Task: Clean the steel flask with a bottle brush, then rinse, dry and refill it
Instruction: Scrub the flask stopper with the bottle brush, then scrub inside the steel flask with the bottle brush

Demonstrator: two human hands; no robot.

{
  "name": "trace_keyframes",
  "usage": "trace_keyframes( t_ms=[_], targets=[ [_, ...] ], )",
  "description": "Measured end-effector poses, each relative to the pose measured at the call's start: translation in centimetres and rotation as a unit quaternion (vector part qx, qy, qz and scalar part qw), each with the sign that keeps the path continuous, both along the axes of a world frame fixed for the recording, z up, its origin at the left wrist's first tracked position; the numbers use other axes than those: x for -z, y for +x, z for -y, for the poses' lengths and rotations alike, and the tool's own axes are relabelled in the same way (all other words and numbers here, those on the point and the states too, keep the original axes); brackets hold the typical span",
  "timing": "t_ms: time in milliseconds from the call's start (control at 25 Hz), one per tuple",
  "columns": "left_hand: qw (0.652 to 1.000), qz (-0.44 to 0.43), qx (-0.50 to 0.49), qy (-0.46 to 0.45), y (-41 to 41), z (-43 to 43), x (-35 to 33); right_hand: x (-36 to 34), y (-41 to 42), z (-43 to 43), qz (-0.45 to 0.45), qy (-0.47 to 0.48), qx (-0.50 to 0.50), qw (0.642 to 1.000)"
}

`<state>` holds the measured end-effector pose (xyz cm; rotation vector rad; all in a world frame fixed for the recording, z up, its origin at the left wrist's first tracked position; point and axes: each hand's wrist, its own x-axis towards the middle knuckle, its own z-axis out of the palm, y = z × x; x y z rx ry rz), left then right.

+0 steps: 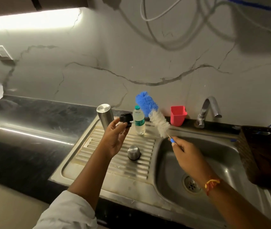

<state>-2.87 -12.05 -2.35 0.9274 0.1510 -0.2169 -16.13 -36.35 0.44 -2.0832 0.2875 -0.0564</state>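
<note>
The steel flask point(104, 116) stands upside down at the back of the ribbed draining board point(98, 154). Its steel cup lid point(134, 152) sits upturned on the ribs in the middle. My left hand point(115, 138) is raised over the board and pinches the flask's black stopper point(126, 120) at the fingertips. My right hand point(187, 156) grips the blue handle of the bottle brush point(154, 115), whose white and blue bristles point up and left above the sink's edge.
A small plastic water bottle point(139, 120) stands behind the board. A red plastic cup point(178, 115) and the tap point(205, 111) are at the back of the sink basin point(214, 156). A dark basket point(266, 154) sits at the right. Black counter stretches left.
</note>
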Motion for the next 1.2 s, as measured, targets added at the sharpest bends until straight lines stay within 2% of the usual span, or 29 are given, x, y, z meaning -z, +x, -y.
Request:
trace_keyframes(
  t_ms=[240,360,520,720,1080,1200],
  targets=[
    [0.995,0.012,0.044,0.092,-0.8,-3.9,4.1,2.3,-1.0,-2.1,-0.028,-0.012,-0.050,0.998],
    [0.981,-0.003,0.043,0.189,-0.6,-5.2,6.9,3.7,-1.3,-3.1,-0.057,-0.040,-0.061,0.996],
    [0.926,0.017,0.030,0.377,-0.9,-5.8,9.9,4.6,-1.4,-4.2,-0.102,-0.061,-0.057,0.991],
    [0.845,0.085,0.040,0.526,0.2,-6.1,13.2,5.0,-1.5,-6.3,-0.134,-0.090,-0.034,0.986],
    [0.815,0.100,0.089,0.563,0.5,-6.1,14.9,6.2,-2.0,-8.6,-0.174,-0.068,0.001,0.982],
    [0.818,0.098,0.100,0.558,0.6,-6.4,15.0,5.9,-1.7,-9.0,-0.170,-0.070,0.009,0.983]
  ],
)
